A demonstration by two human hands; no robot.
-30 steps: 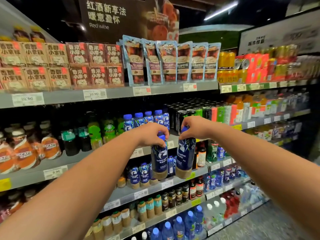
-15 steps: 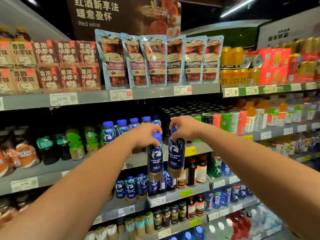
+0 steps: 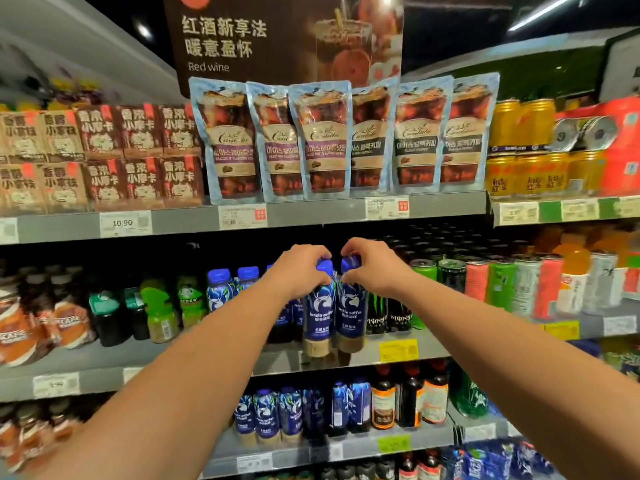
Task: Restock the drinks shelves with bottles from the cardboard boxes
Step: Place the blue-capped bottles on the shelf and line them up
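Observation:
Two blue-capped coffee bottles with a white deer logo stand side by side at the front of the grey middle shelf [image 3: 214,368]. My left hand [image 3: 299,270] grips the left bottle [image 3: 318,317] by its cap and neck. My right hand [image 3: 372,266] grips the right bottle [image 3: 351,315] the same way. Both bottle bases sit at or just above the shelf's front edge; I cannot tell which. More bottles of the same kind [image 3: 220,289] stand in a row to the left, behind my left forearm.
Black and green energy cans [image 3: 424,282] stand right of the two bottles. Green-capped bottles [image 3: 157,313] fill the shelf to the left. Coffee pouches [image 3: 322,143] line the shelf above, and more blue bottles [image 3: 266,414] the shelf below.
Both hands have carried the bottles up and forward from in front of the lower shelf to the middle shelf's front edge. The view has tilted up.

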